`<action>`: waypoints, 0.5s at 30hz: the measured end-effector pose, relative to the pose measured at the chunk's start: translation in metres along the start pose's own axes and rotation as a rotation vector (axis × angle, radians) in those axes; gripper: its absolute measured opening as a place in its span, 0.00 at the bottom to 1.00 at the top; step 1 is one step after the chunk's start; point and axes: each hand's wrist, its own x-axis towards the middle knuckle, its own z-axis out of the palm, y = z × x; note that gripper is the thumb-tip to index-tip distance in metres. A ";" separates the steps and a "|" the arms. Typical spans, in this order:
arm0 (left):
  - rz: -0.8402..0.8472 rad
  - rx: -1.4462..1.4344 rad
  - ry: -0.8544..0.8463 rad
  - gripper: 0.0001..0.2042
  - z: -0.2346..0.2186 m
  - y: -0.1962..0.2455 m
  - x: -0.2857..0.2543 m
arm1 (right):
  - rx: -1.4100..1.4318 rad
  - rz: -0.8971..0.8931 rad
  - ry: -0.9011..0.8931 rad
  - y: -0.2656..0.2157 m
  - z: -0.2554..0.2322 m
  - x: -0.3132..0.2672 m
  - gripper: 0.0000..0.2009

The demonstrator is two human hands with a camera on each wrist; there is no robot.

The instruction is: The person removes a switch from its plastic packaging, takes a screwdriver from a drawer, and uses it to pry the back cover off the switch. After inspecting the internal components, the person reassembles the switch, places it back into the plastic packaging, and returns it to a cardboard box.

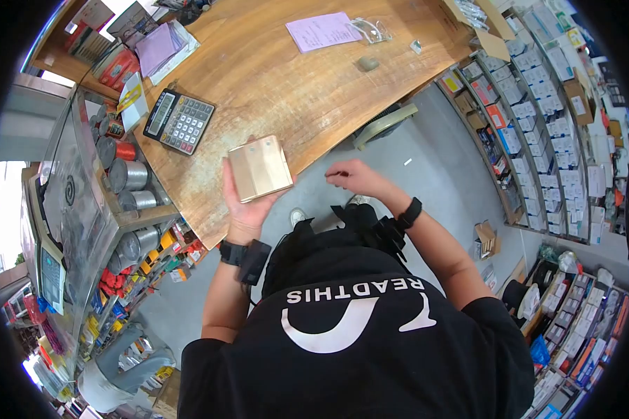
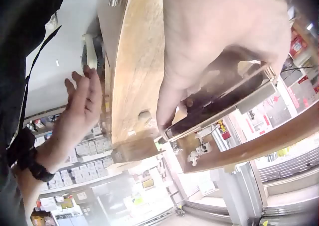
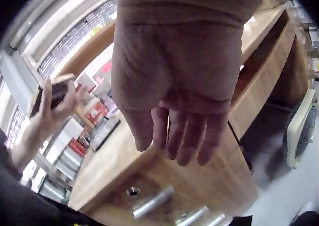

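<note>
My left hand (image 1: 250,209) holds a flat, gold-coloured, box-like piece (image 1: 261,170) above the near edge of the wooden table. Its shiny face has a seam and two small spots near the top, and it faces the head camera. Seen from the left wrist, thumb and fingers grip opposite edges of the piece (image 2: 214,104), whose underside looks dark brown. My right hand (image 1: 356,177) hangs in the air off the table's edge, holding nothing. In the right wrist view its fingers (image 3: 184,136) point down, loosely bent.
On the wooden table (image 1: 258,91) lie a calculator (image 1: 179,121), pink papers (image 1: 321,32) and a small grey lump (image 1: 367,63). Wire spools (image 1: 127,174) stand on a rack at the left. A fan (image 3: 301,129) stands on the floor beside the table, and shelves of boxes (image 1: 538,105) line the right.
</note>
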 end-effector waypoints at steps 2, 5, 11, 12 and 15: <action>0.017 0.022 0.006 0.28 -0.001 0.011 -0.007 | -0.167 -0.080 -0.084 0.032 0.018 0.011 0.15; 0.049 0.045 0.035 0.28 -0.002 0.021 -0.017 | -0.186 0.122 -0.130 0.068 0.053 0.029 0.19; 0.230 -0.307 0.507 0.31 -0.016 0.033 -0.030 | 0.419 0.682 -0.159 0.101 0.106 0.080 0.23; 0.268 -0.318 0.518 0.32 -0.017 0.034 -0.033 | 0.422 0.676 -0.185 0.102 0.114 0.083 0.23; 0.365 -0.252 0.702 0.34 -0.019 0.037 -0.039 | 0.778 0.675 -0.069 0.106 0.133 0.088 0.16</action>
